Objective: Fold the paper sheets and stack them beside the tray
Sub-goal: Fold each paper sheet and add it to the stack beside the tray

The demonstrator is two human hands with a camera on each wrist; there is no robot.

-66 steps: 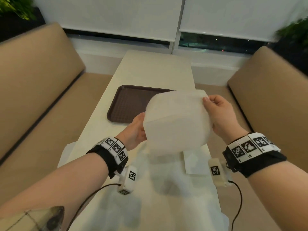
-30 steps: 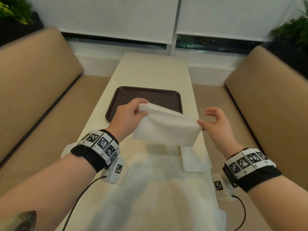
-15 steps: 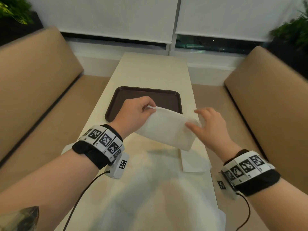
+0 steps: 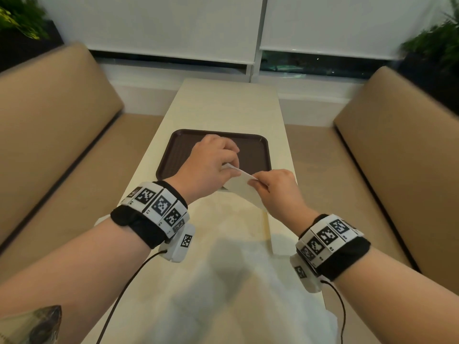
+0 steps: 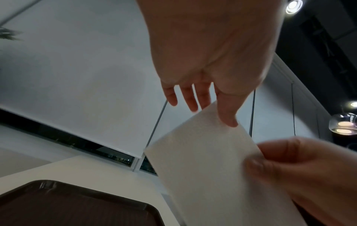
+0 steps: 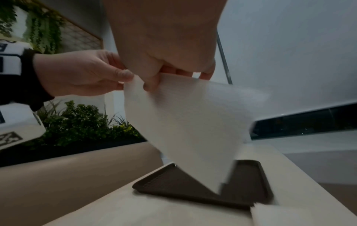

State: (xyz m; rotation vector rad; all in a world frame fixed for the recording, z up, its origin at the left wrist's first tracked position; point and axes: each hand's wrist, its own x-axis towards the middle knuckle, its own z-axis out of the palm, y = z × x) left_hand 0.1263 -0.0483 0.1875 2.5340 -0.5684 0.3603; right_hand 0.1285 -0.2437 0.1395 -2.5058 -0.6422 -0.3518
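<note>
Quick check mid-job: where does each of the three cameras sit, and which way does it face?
Head: on the head, looking down the table; both forearms, left hand, right hand.
Left wrist: below the left palm, tilted up toward the window blind.
Right wrist: under the right hand, facing the left hand.
Shared: folded paper sheet and brown tray.

Folded sheet (image 4: 244,188) between both hands
</note>
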